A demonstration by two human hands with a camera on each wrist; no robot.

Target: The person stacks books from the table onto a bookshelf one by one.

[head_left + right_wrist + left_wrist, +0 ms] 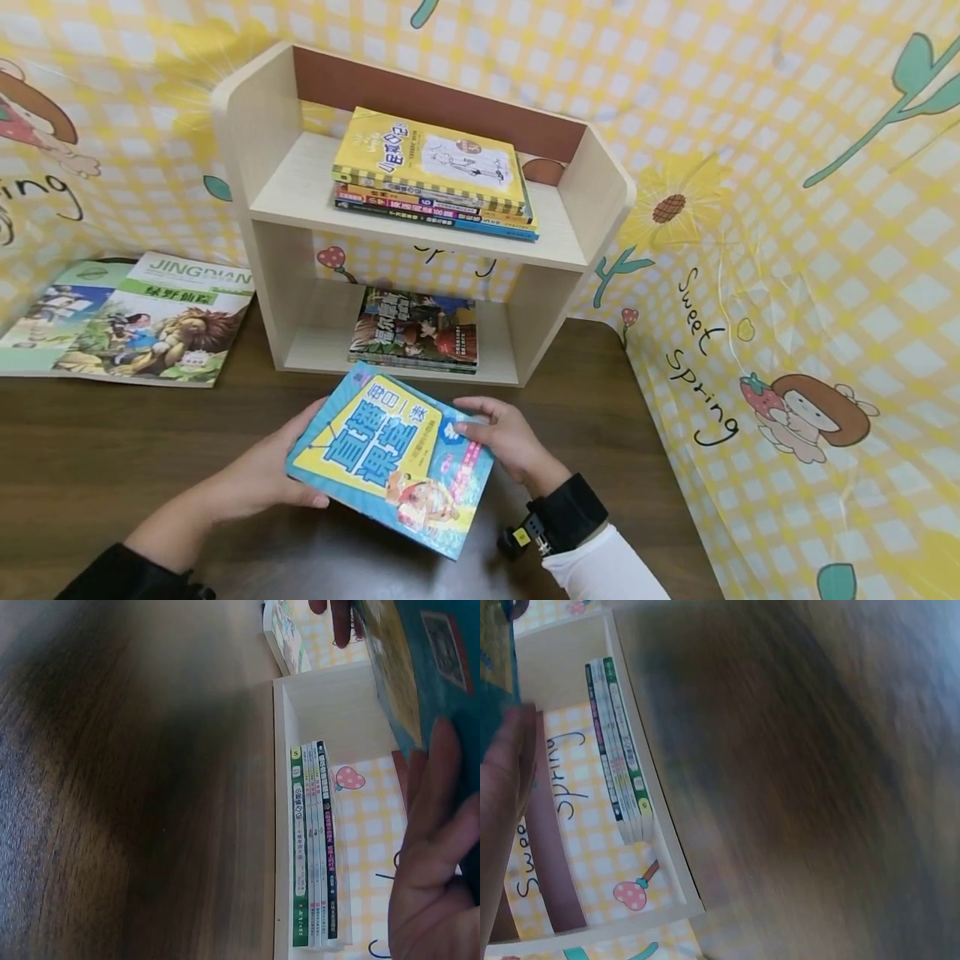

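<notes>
A blue and yellow book (390,458) is held tilted in both hands above the table, in front of a small shelf. On its left edge my left hand (262,467) grips it, thumb near the lower side. My right hand (510,437) holds the upper right corner, with the thumb on the cover. In the left wrist view, part of the left hand (506,780) shows at the book's edge. The right wrist view has the right hand (435,877) against the book's teal underside (431,682); some fingers are hidden.
The two-tier wooden shelf (277,179) carries a stack of books (435,171) on top and a dark-covered stack (416,329) below. Two books, one a green-white one (168,321), lie left of it. A checkered cloth (787,250) lines the back and right of the brown table (630,417).
</notes>
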